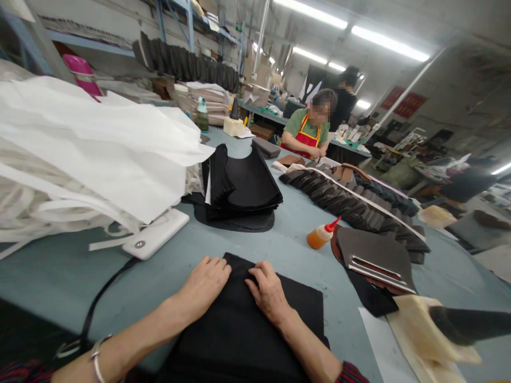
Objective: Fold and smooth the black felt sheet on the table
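The black fabric [235,340] lies on the desk [159,292], directly in front of the person, its far edge beneath the hands. The left hand [208,279] is palm down at the far left corner, fingers side by side and bent over the edge. The right hand [268,292] is just beside it, fingers bent, thumb and fingertips close together on the cloth. The two hands are apart.

The step in hand is judged to be positioning or smoothing the fabric at its far edge. The next move appears to call for even, light pressure from both hands, so that the layers lie flat and do not slip.

Limits of view: the near end of the fabric is cut off by the lower frame edge, and the right forearm covers part of its right side. The left fingertips are hard to make out against the cloth. Whether either hand pinches a layer or merely presses on it cannot be told; the number of layers is likewise unclear, black lying on black.
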The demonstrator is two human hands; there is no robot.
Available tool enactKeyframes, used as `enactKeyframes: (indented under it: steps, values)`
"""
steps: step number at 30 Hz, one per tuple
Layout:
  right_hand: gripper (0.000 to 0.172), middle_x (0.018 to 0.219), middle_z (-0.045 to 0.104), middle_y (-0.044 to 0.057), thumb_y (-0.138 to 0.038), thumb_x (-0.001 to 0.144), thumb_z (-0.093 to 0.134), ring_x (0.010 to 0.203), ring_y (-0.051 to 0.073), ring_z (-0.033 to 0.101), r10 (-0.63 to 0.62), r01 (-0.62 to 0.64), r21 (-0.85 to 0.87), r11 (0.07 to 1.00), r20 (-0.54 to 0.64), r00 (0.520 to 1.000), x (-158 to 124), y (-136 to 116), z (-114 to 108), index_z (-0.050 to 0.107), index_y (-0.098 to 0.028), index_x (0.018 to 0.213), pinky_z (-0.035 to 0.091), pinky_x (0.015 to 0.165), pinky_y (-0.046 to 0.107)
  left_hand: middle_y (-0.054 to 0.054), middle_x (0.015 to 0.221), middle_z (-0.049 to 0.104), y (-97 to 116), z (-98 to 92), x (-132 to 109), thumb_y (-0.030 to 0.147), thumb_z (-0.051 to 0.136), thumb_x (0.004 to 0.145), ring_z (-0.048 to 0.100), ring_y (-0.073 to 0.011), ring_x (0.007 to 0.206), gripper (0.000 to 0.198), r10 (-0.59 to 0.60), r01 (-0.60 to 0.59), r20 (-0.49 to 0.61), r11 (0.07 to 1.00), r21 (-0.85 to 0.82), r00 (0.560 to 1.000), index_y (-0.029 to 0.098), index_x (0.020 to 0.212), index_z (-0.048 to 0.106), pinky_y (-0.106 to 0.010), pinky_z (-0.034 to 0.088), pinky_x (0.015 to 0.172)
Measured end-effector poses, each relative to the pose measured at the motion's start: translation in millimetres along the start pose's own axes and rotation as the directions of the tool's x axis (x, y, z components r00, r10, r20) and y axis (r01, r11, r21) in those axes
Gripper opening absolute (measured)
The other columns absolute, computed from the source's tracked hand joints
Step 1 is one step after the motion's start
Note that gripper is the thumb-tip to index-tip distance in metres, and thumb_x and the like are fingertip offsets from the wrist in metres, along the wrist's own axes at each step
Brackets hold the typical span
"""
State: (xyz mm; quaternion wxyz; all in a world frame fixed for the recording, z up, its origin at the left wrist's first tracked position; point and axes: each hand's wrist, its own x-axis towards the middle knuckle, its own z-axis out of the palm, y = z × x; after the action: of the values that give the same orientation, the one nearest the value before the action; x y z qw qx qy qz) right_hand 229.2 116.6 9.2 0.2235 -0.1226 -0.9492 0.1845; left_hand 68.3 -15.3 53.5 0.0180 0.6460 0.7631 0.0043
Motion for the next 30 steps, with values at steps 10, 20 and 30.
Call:
enactKeyframes:
  steps: [10, 20, 30]
  values:
    - [0.028, 0.078, 0.057, 0.005, -0.044, 0.087, 0.061, 0.074, 0.019, 0.053, 0.011, -0.019, -0.046, 0.999, -0.177, 0.984, -2, -1, -9, 0.054, -0.017, 0.087, 0.043, 0.074, 0.038, -0.004, 0.076, 0.065, 8, -9.4, -20, 0.035, 0.039, 0.092, 0.064, -0.0233, 0.073, 0.023, -0.214, 0.24, 0.109, 0.893, -0.381, 0.971, 0.017, 0.102, 0.048, -0.04, 0.043, 0.074]
    - [0.026, 0.099, 0.063, 0.009, -0.021, 0.093, 0.051, 0.094, 0.022, 0.057, 0.079, -0.074, 0.036, 0.997, -0.151, 0.985, 11, 6, 11, 0.056, -0.017, 0.119, 0.047, 0.085, 0.039, -0.003, 0.097, 0.066, -34, 27.6, 39, 0.026, 0.055, 0.081, 0.061, -0.0133, 0.079, 0.033, -0.268, 0.076, -0.086, 0.544, -0.836, 0.96, 0.02, 0.113, 0.051, -0.03, 0.05, 0.075]
    - [0.028, 0.082, 0.056, 0.007, -0.011, 0.095, 0.041, 0.079, 0.018, 0.05, 0.048, -0.033, 0.083, 0.996, -0.184, 0.982, 10, 10, 10, 0.068, -0.018, 0.098, 0.045, 0.069, 0.031, -0.004, 0.09, 0.065, -64, 42.1, 27, 0.026, 0.042, 0.094, 0.055, -0.0167, 0.087, 0.026, 0.068, -0.194, -0.264, 0.849, -0.491, 0.962, 0.022, 0.097, 0.067, -0.034, 0.043, 0.082]
